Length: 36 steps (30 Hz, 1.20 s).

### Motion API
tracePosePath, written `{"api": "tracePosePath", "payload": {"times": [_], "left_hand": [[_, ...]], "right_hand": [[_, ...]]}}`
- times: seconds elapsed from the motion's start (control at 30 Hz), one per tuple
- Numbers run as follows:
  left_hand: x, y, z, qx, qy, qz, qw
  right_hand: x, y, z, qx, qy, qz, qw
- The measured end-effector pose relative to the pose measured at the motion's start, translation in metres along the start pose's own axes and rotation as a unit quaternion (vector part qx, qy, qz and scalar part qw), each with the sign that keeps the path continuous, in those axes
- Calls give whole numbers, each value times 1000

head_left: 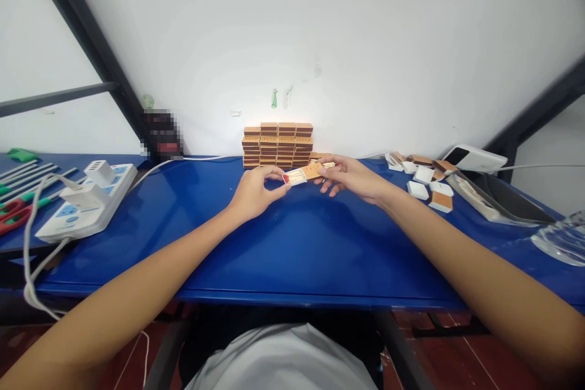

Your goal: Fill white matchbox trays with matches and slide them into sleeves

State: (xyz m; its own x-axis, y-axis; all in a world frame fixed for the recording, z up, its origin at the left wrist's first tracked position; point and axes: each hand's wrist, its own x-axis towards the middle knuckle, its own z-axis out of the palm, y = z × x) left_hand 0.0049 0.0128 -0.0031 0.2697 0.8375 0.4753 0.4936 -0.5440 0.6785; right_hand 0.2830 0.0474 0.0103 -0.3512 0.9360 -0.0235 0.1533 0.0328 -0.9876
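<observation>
Between my two hands, above the blue table (292,256), is a matchbox (313,172) with its tray partly slid out. Red-tipped matches (292,177) lie in the exposed tray. My left hand (256,191) pinches the tray end between thumb and fingers. My right hand (350,177) grips the sleeve end, with its lower fingers curled loosely beneath. Just behind, a stack of matchboxes (277,145) stands in several layers against the wall. More matches (329,165) show by my right fingers; whether they lie in another box I cannot tell.
White and brown small boxes (423,175) lie scattered at the right, beside a white power bank (475,157) and a dark open case (507,195). A power strip (86,201), its cables, red-handled scissors (16,213) and several rods (39,178) occupy the left. Clear plastic (564,241) sits far right.
</observation>
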Motion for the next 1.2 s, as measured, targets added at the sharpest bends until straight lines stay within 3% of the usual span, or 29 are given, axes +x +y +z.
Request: {"api": "tracePosePath", "payload": {"times": [0.3, 0.67, 0.9, 1.2], "left_hand": [[0, -2, 0, 12, 2, 2, 1000], [2, -5, 0, -46, -12, 10, 999], [0, -1, 3, -37, 15, 13, 999], [-5, -1, 5, 26, -15, 65, 997]], "right_hand": [[-1, 2, -1, 3, -43, -6, 999], [-2, 4, 5, 28, -83, -22, 996], [-7, 6, 27, 48, -81, -30, 995], [-24, 2, 56, 32, -138, -15, 990]]}}
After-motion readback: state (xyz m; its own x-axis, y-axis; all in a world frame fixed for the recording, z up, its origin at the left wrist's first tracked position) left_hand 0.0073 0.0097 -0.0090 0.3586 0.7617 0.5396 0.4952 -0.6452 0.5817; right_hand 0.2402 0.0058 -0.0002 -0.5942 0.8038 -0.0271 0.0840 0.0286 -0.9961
